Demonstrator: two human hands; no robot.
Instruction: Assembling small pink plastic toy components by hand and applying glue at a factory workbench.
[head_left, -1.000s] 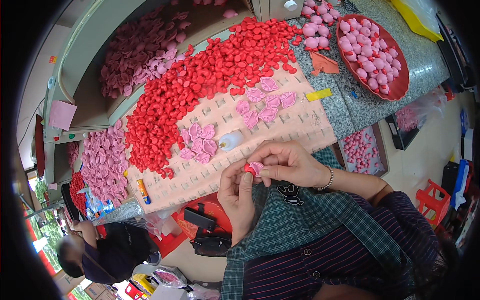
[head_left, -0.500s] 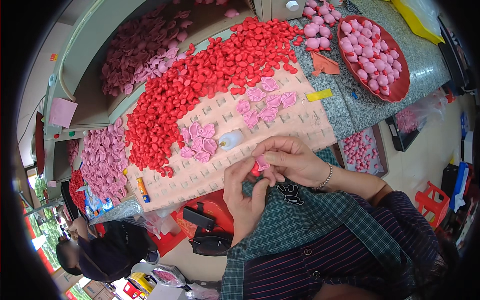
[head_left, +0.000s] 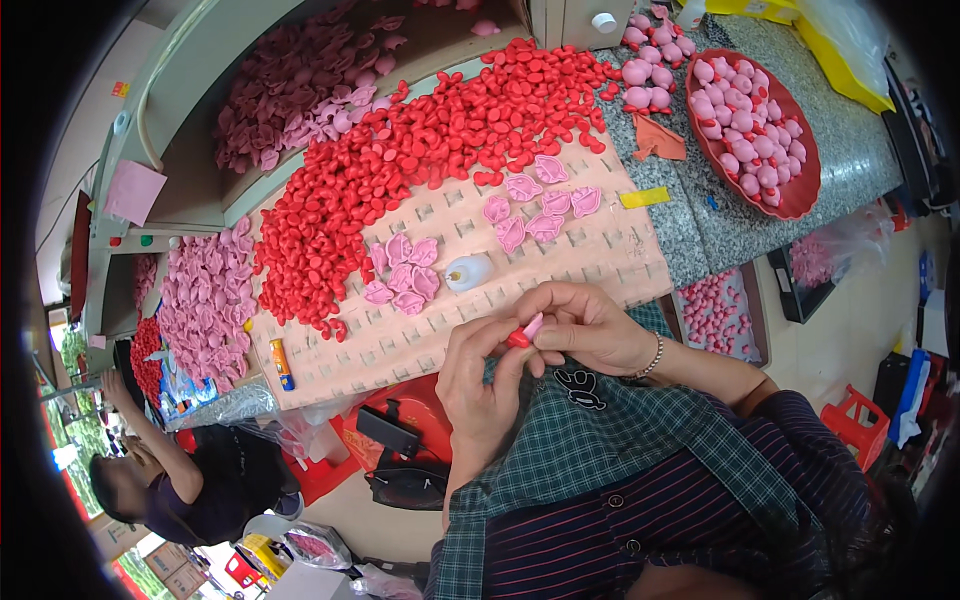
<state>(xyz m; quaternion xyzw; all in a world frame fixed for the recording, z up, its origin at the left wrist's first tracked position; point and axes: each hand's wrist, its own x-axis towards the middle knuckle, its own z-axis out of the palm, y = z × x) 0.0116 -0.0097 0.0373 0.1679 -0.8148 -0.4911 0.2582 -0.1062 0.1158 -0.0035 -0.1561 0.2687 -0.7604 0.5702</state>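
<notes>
My left hand [head_left: 480,378] and my right hand [head_left: 600,332] meet above the front edge of the work mat. In the left fingers is a small glossy red piece [head_left: 519,339]. My right thumb and fingers pinch a pink shell-like piece [head_left: 534,324] against it; fingers partly cover both. Just beyond the hands, a small translucent bottle [head_left: 468,272] with a narrow tip lies on the mat. Beside it sits a cluster of pink shell-like pieces [head_left: 408,276], and another pink group [head_left: 545,202] lies farther right.
A heap of red pieces [head_left: 400,150] covers the back of the peach mat [head_left: 590,265]. Pink pieces [head_left: 205,310] pile up at left. A red bowl [head_left: 808,180] of round pink figures stands at right. A glue-stick-like tube [head_left: 281,365] lies front left. A co-worker [head_left: 200,475] is at lower left.
The pink piece between my hands has turned to show its narrow side, and the red piece shows more. The co-worker's arm has stretched upward. The view has shifted slightly.
</notes>
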